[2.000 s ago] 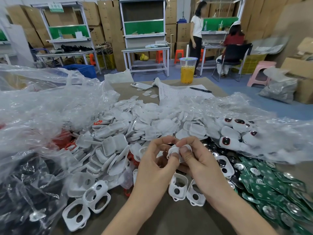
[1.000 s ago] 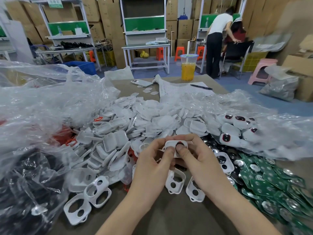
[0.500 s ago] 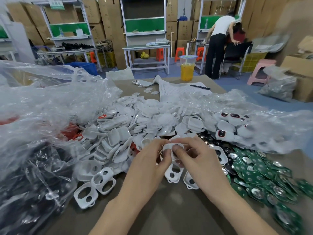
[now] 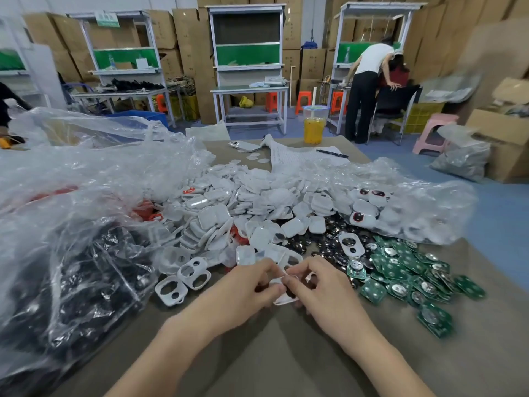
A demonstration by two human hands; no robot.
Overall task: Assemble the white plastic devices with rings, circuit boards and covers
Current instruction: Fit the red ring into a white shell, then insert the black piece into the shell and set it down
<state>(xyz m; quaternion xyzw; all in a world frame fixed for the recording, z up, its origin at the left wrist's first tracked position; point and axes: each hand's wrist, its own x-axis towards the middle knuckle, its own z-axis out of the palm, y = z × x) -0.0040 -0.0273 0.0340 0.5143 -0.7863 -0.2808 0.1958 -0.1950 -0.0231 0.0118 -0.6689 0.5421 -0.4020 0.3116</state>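
Covers: heap of square white plastic covers [image 4: 257, 196], plain.
Frames: white plastic frames [image 4: 194, 272] w/ two holes, same white.
Held: small white plastic piece [image 4: 287, 301], plain.
Boards: green circuit boards [image 4: 400, 267], silver disc on ea., pale dots.
Discs: glossy black round parts [image 4: 300, 245].
Done units: white plastic devices [image 4: 359, 216], dark red-black windows.
Bags: clear plastic bags [image 4: 86, 181], white glare; red + black thru them.
Table: dull grey-brown table top [image 4: 272, 353].

On our brown table [image 4: 272, 353] we see a heap of white covers [image 4: 257, 196] in the middle, green circuit boards [image 4: 400, 270] to its right and clear plastic bags [image 4: 71, 210] on the left. Near the far edge we find a cup [image 4: 314, 128], a phone [image 4: 243, 145] and a paper sheet [image 4: 297, 157].
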